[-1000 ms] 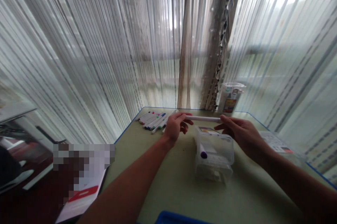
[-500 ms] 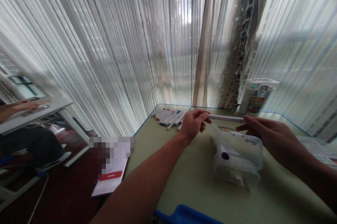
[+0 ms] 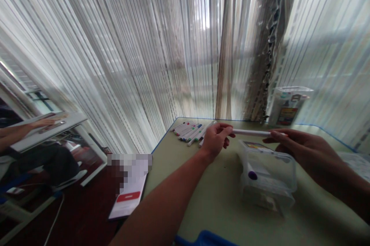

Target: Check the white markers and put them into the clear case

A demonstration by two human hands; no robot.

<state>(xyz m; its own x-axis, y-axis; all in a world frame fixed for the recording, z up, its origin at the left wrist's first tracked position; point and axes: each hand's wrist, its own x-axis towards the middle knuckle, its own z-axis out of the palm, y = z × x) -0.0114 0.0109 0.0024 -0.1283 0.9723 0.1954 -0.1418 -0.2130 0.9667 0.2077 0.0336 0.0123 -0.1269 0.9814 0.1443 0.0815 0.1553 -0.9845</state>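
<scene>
A white marker pen (image 3: 251,133) is held level between both hands above a pale green table (image 3: 214,199). My left hand (image 3: 215,138) pinches its left end with closed fingers. My right hand (image 3: 300,149) grips the right end. Just below the pen stands a clear plastic box (image 3: 268,178) holding a marker with a purple cap (image 3: 252,174). A row of several white markers with coloured caps (image 3: 190,131) lies on the table beyond my left hand.
A white printed container (image 3: 286,106) stands at the table's back right by the striped curtains. A printed sheet (image 3: 357,163) lies at the right edge, a blue object (image 3: 206,238) at the front edge. Another person's arm (image 3: 27,126) rests on a desk far left.
The view has swung to the left, bringing the neighbouring desk and person into sight. Both hands still hold the white pen over the box, with little change in grip.
</scene>
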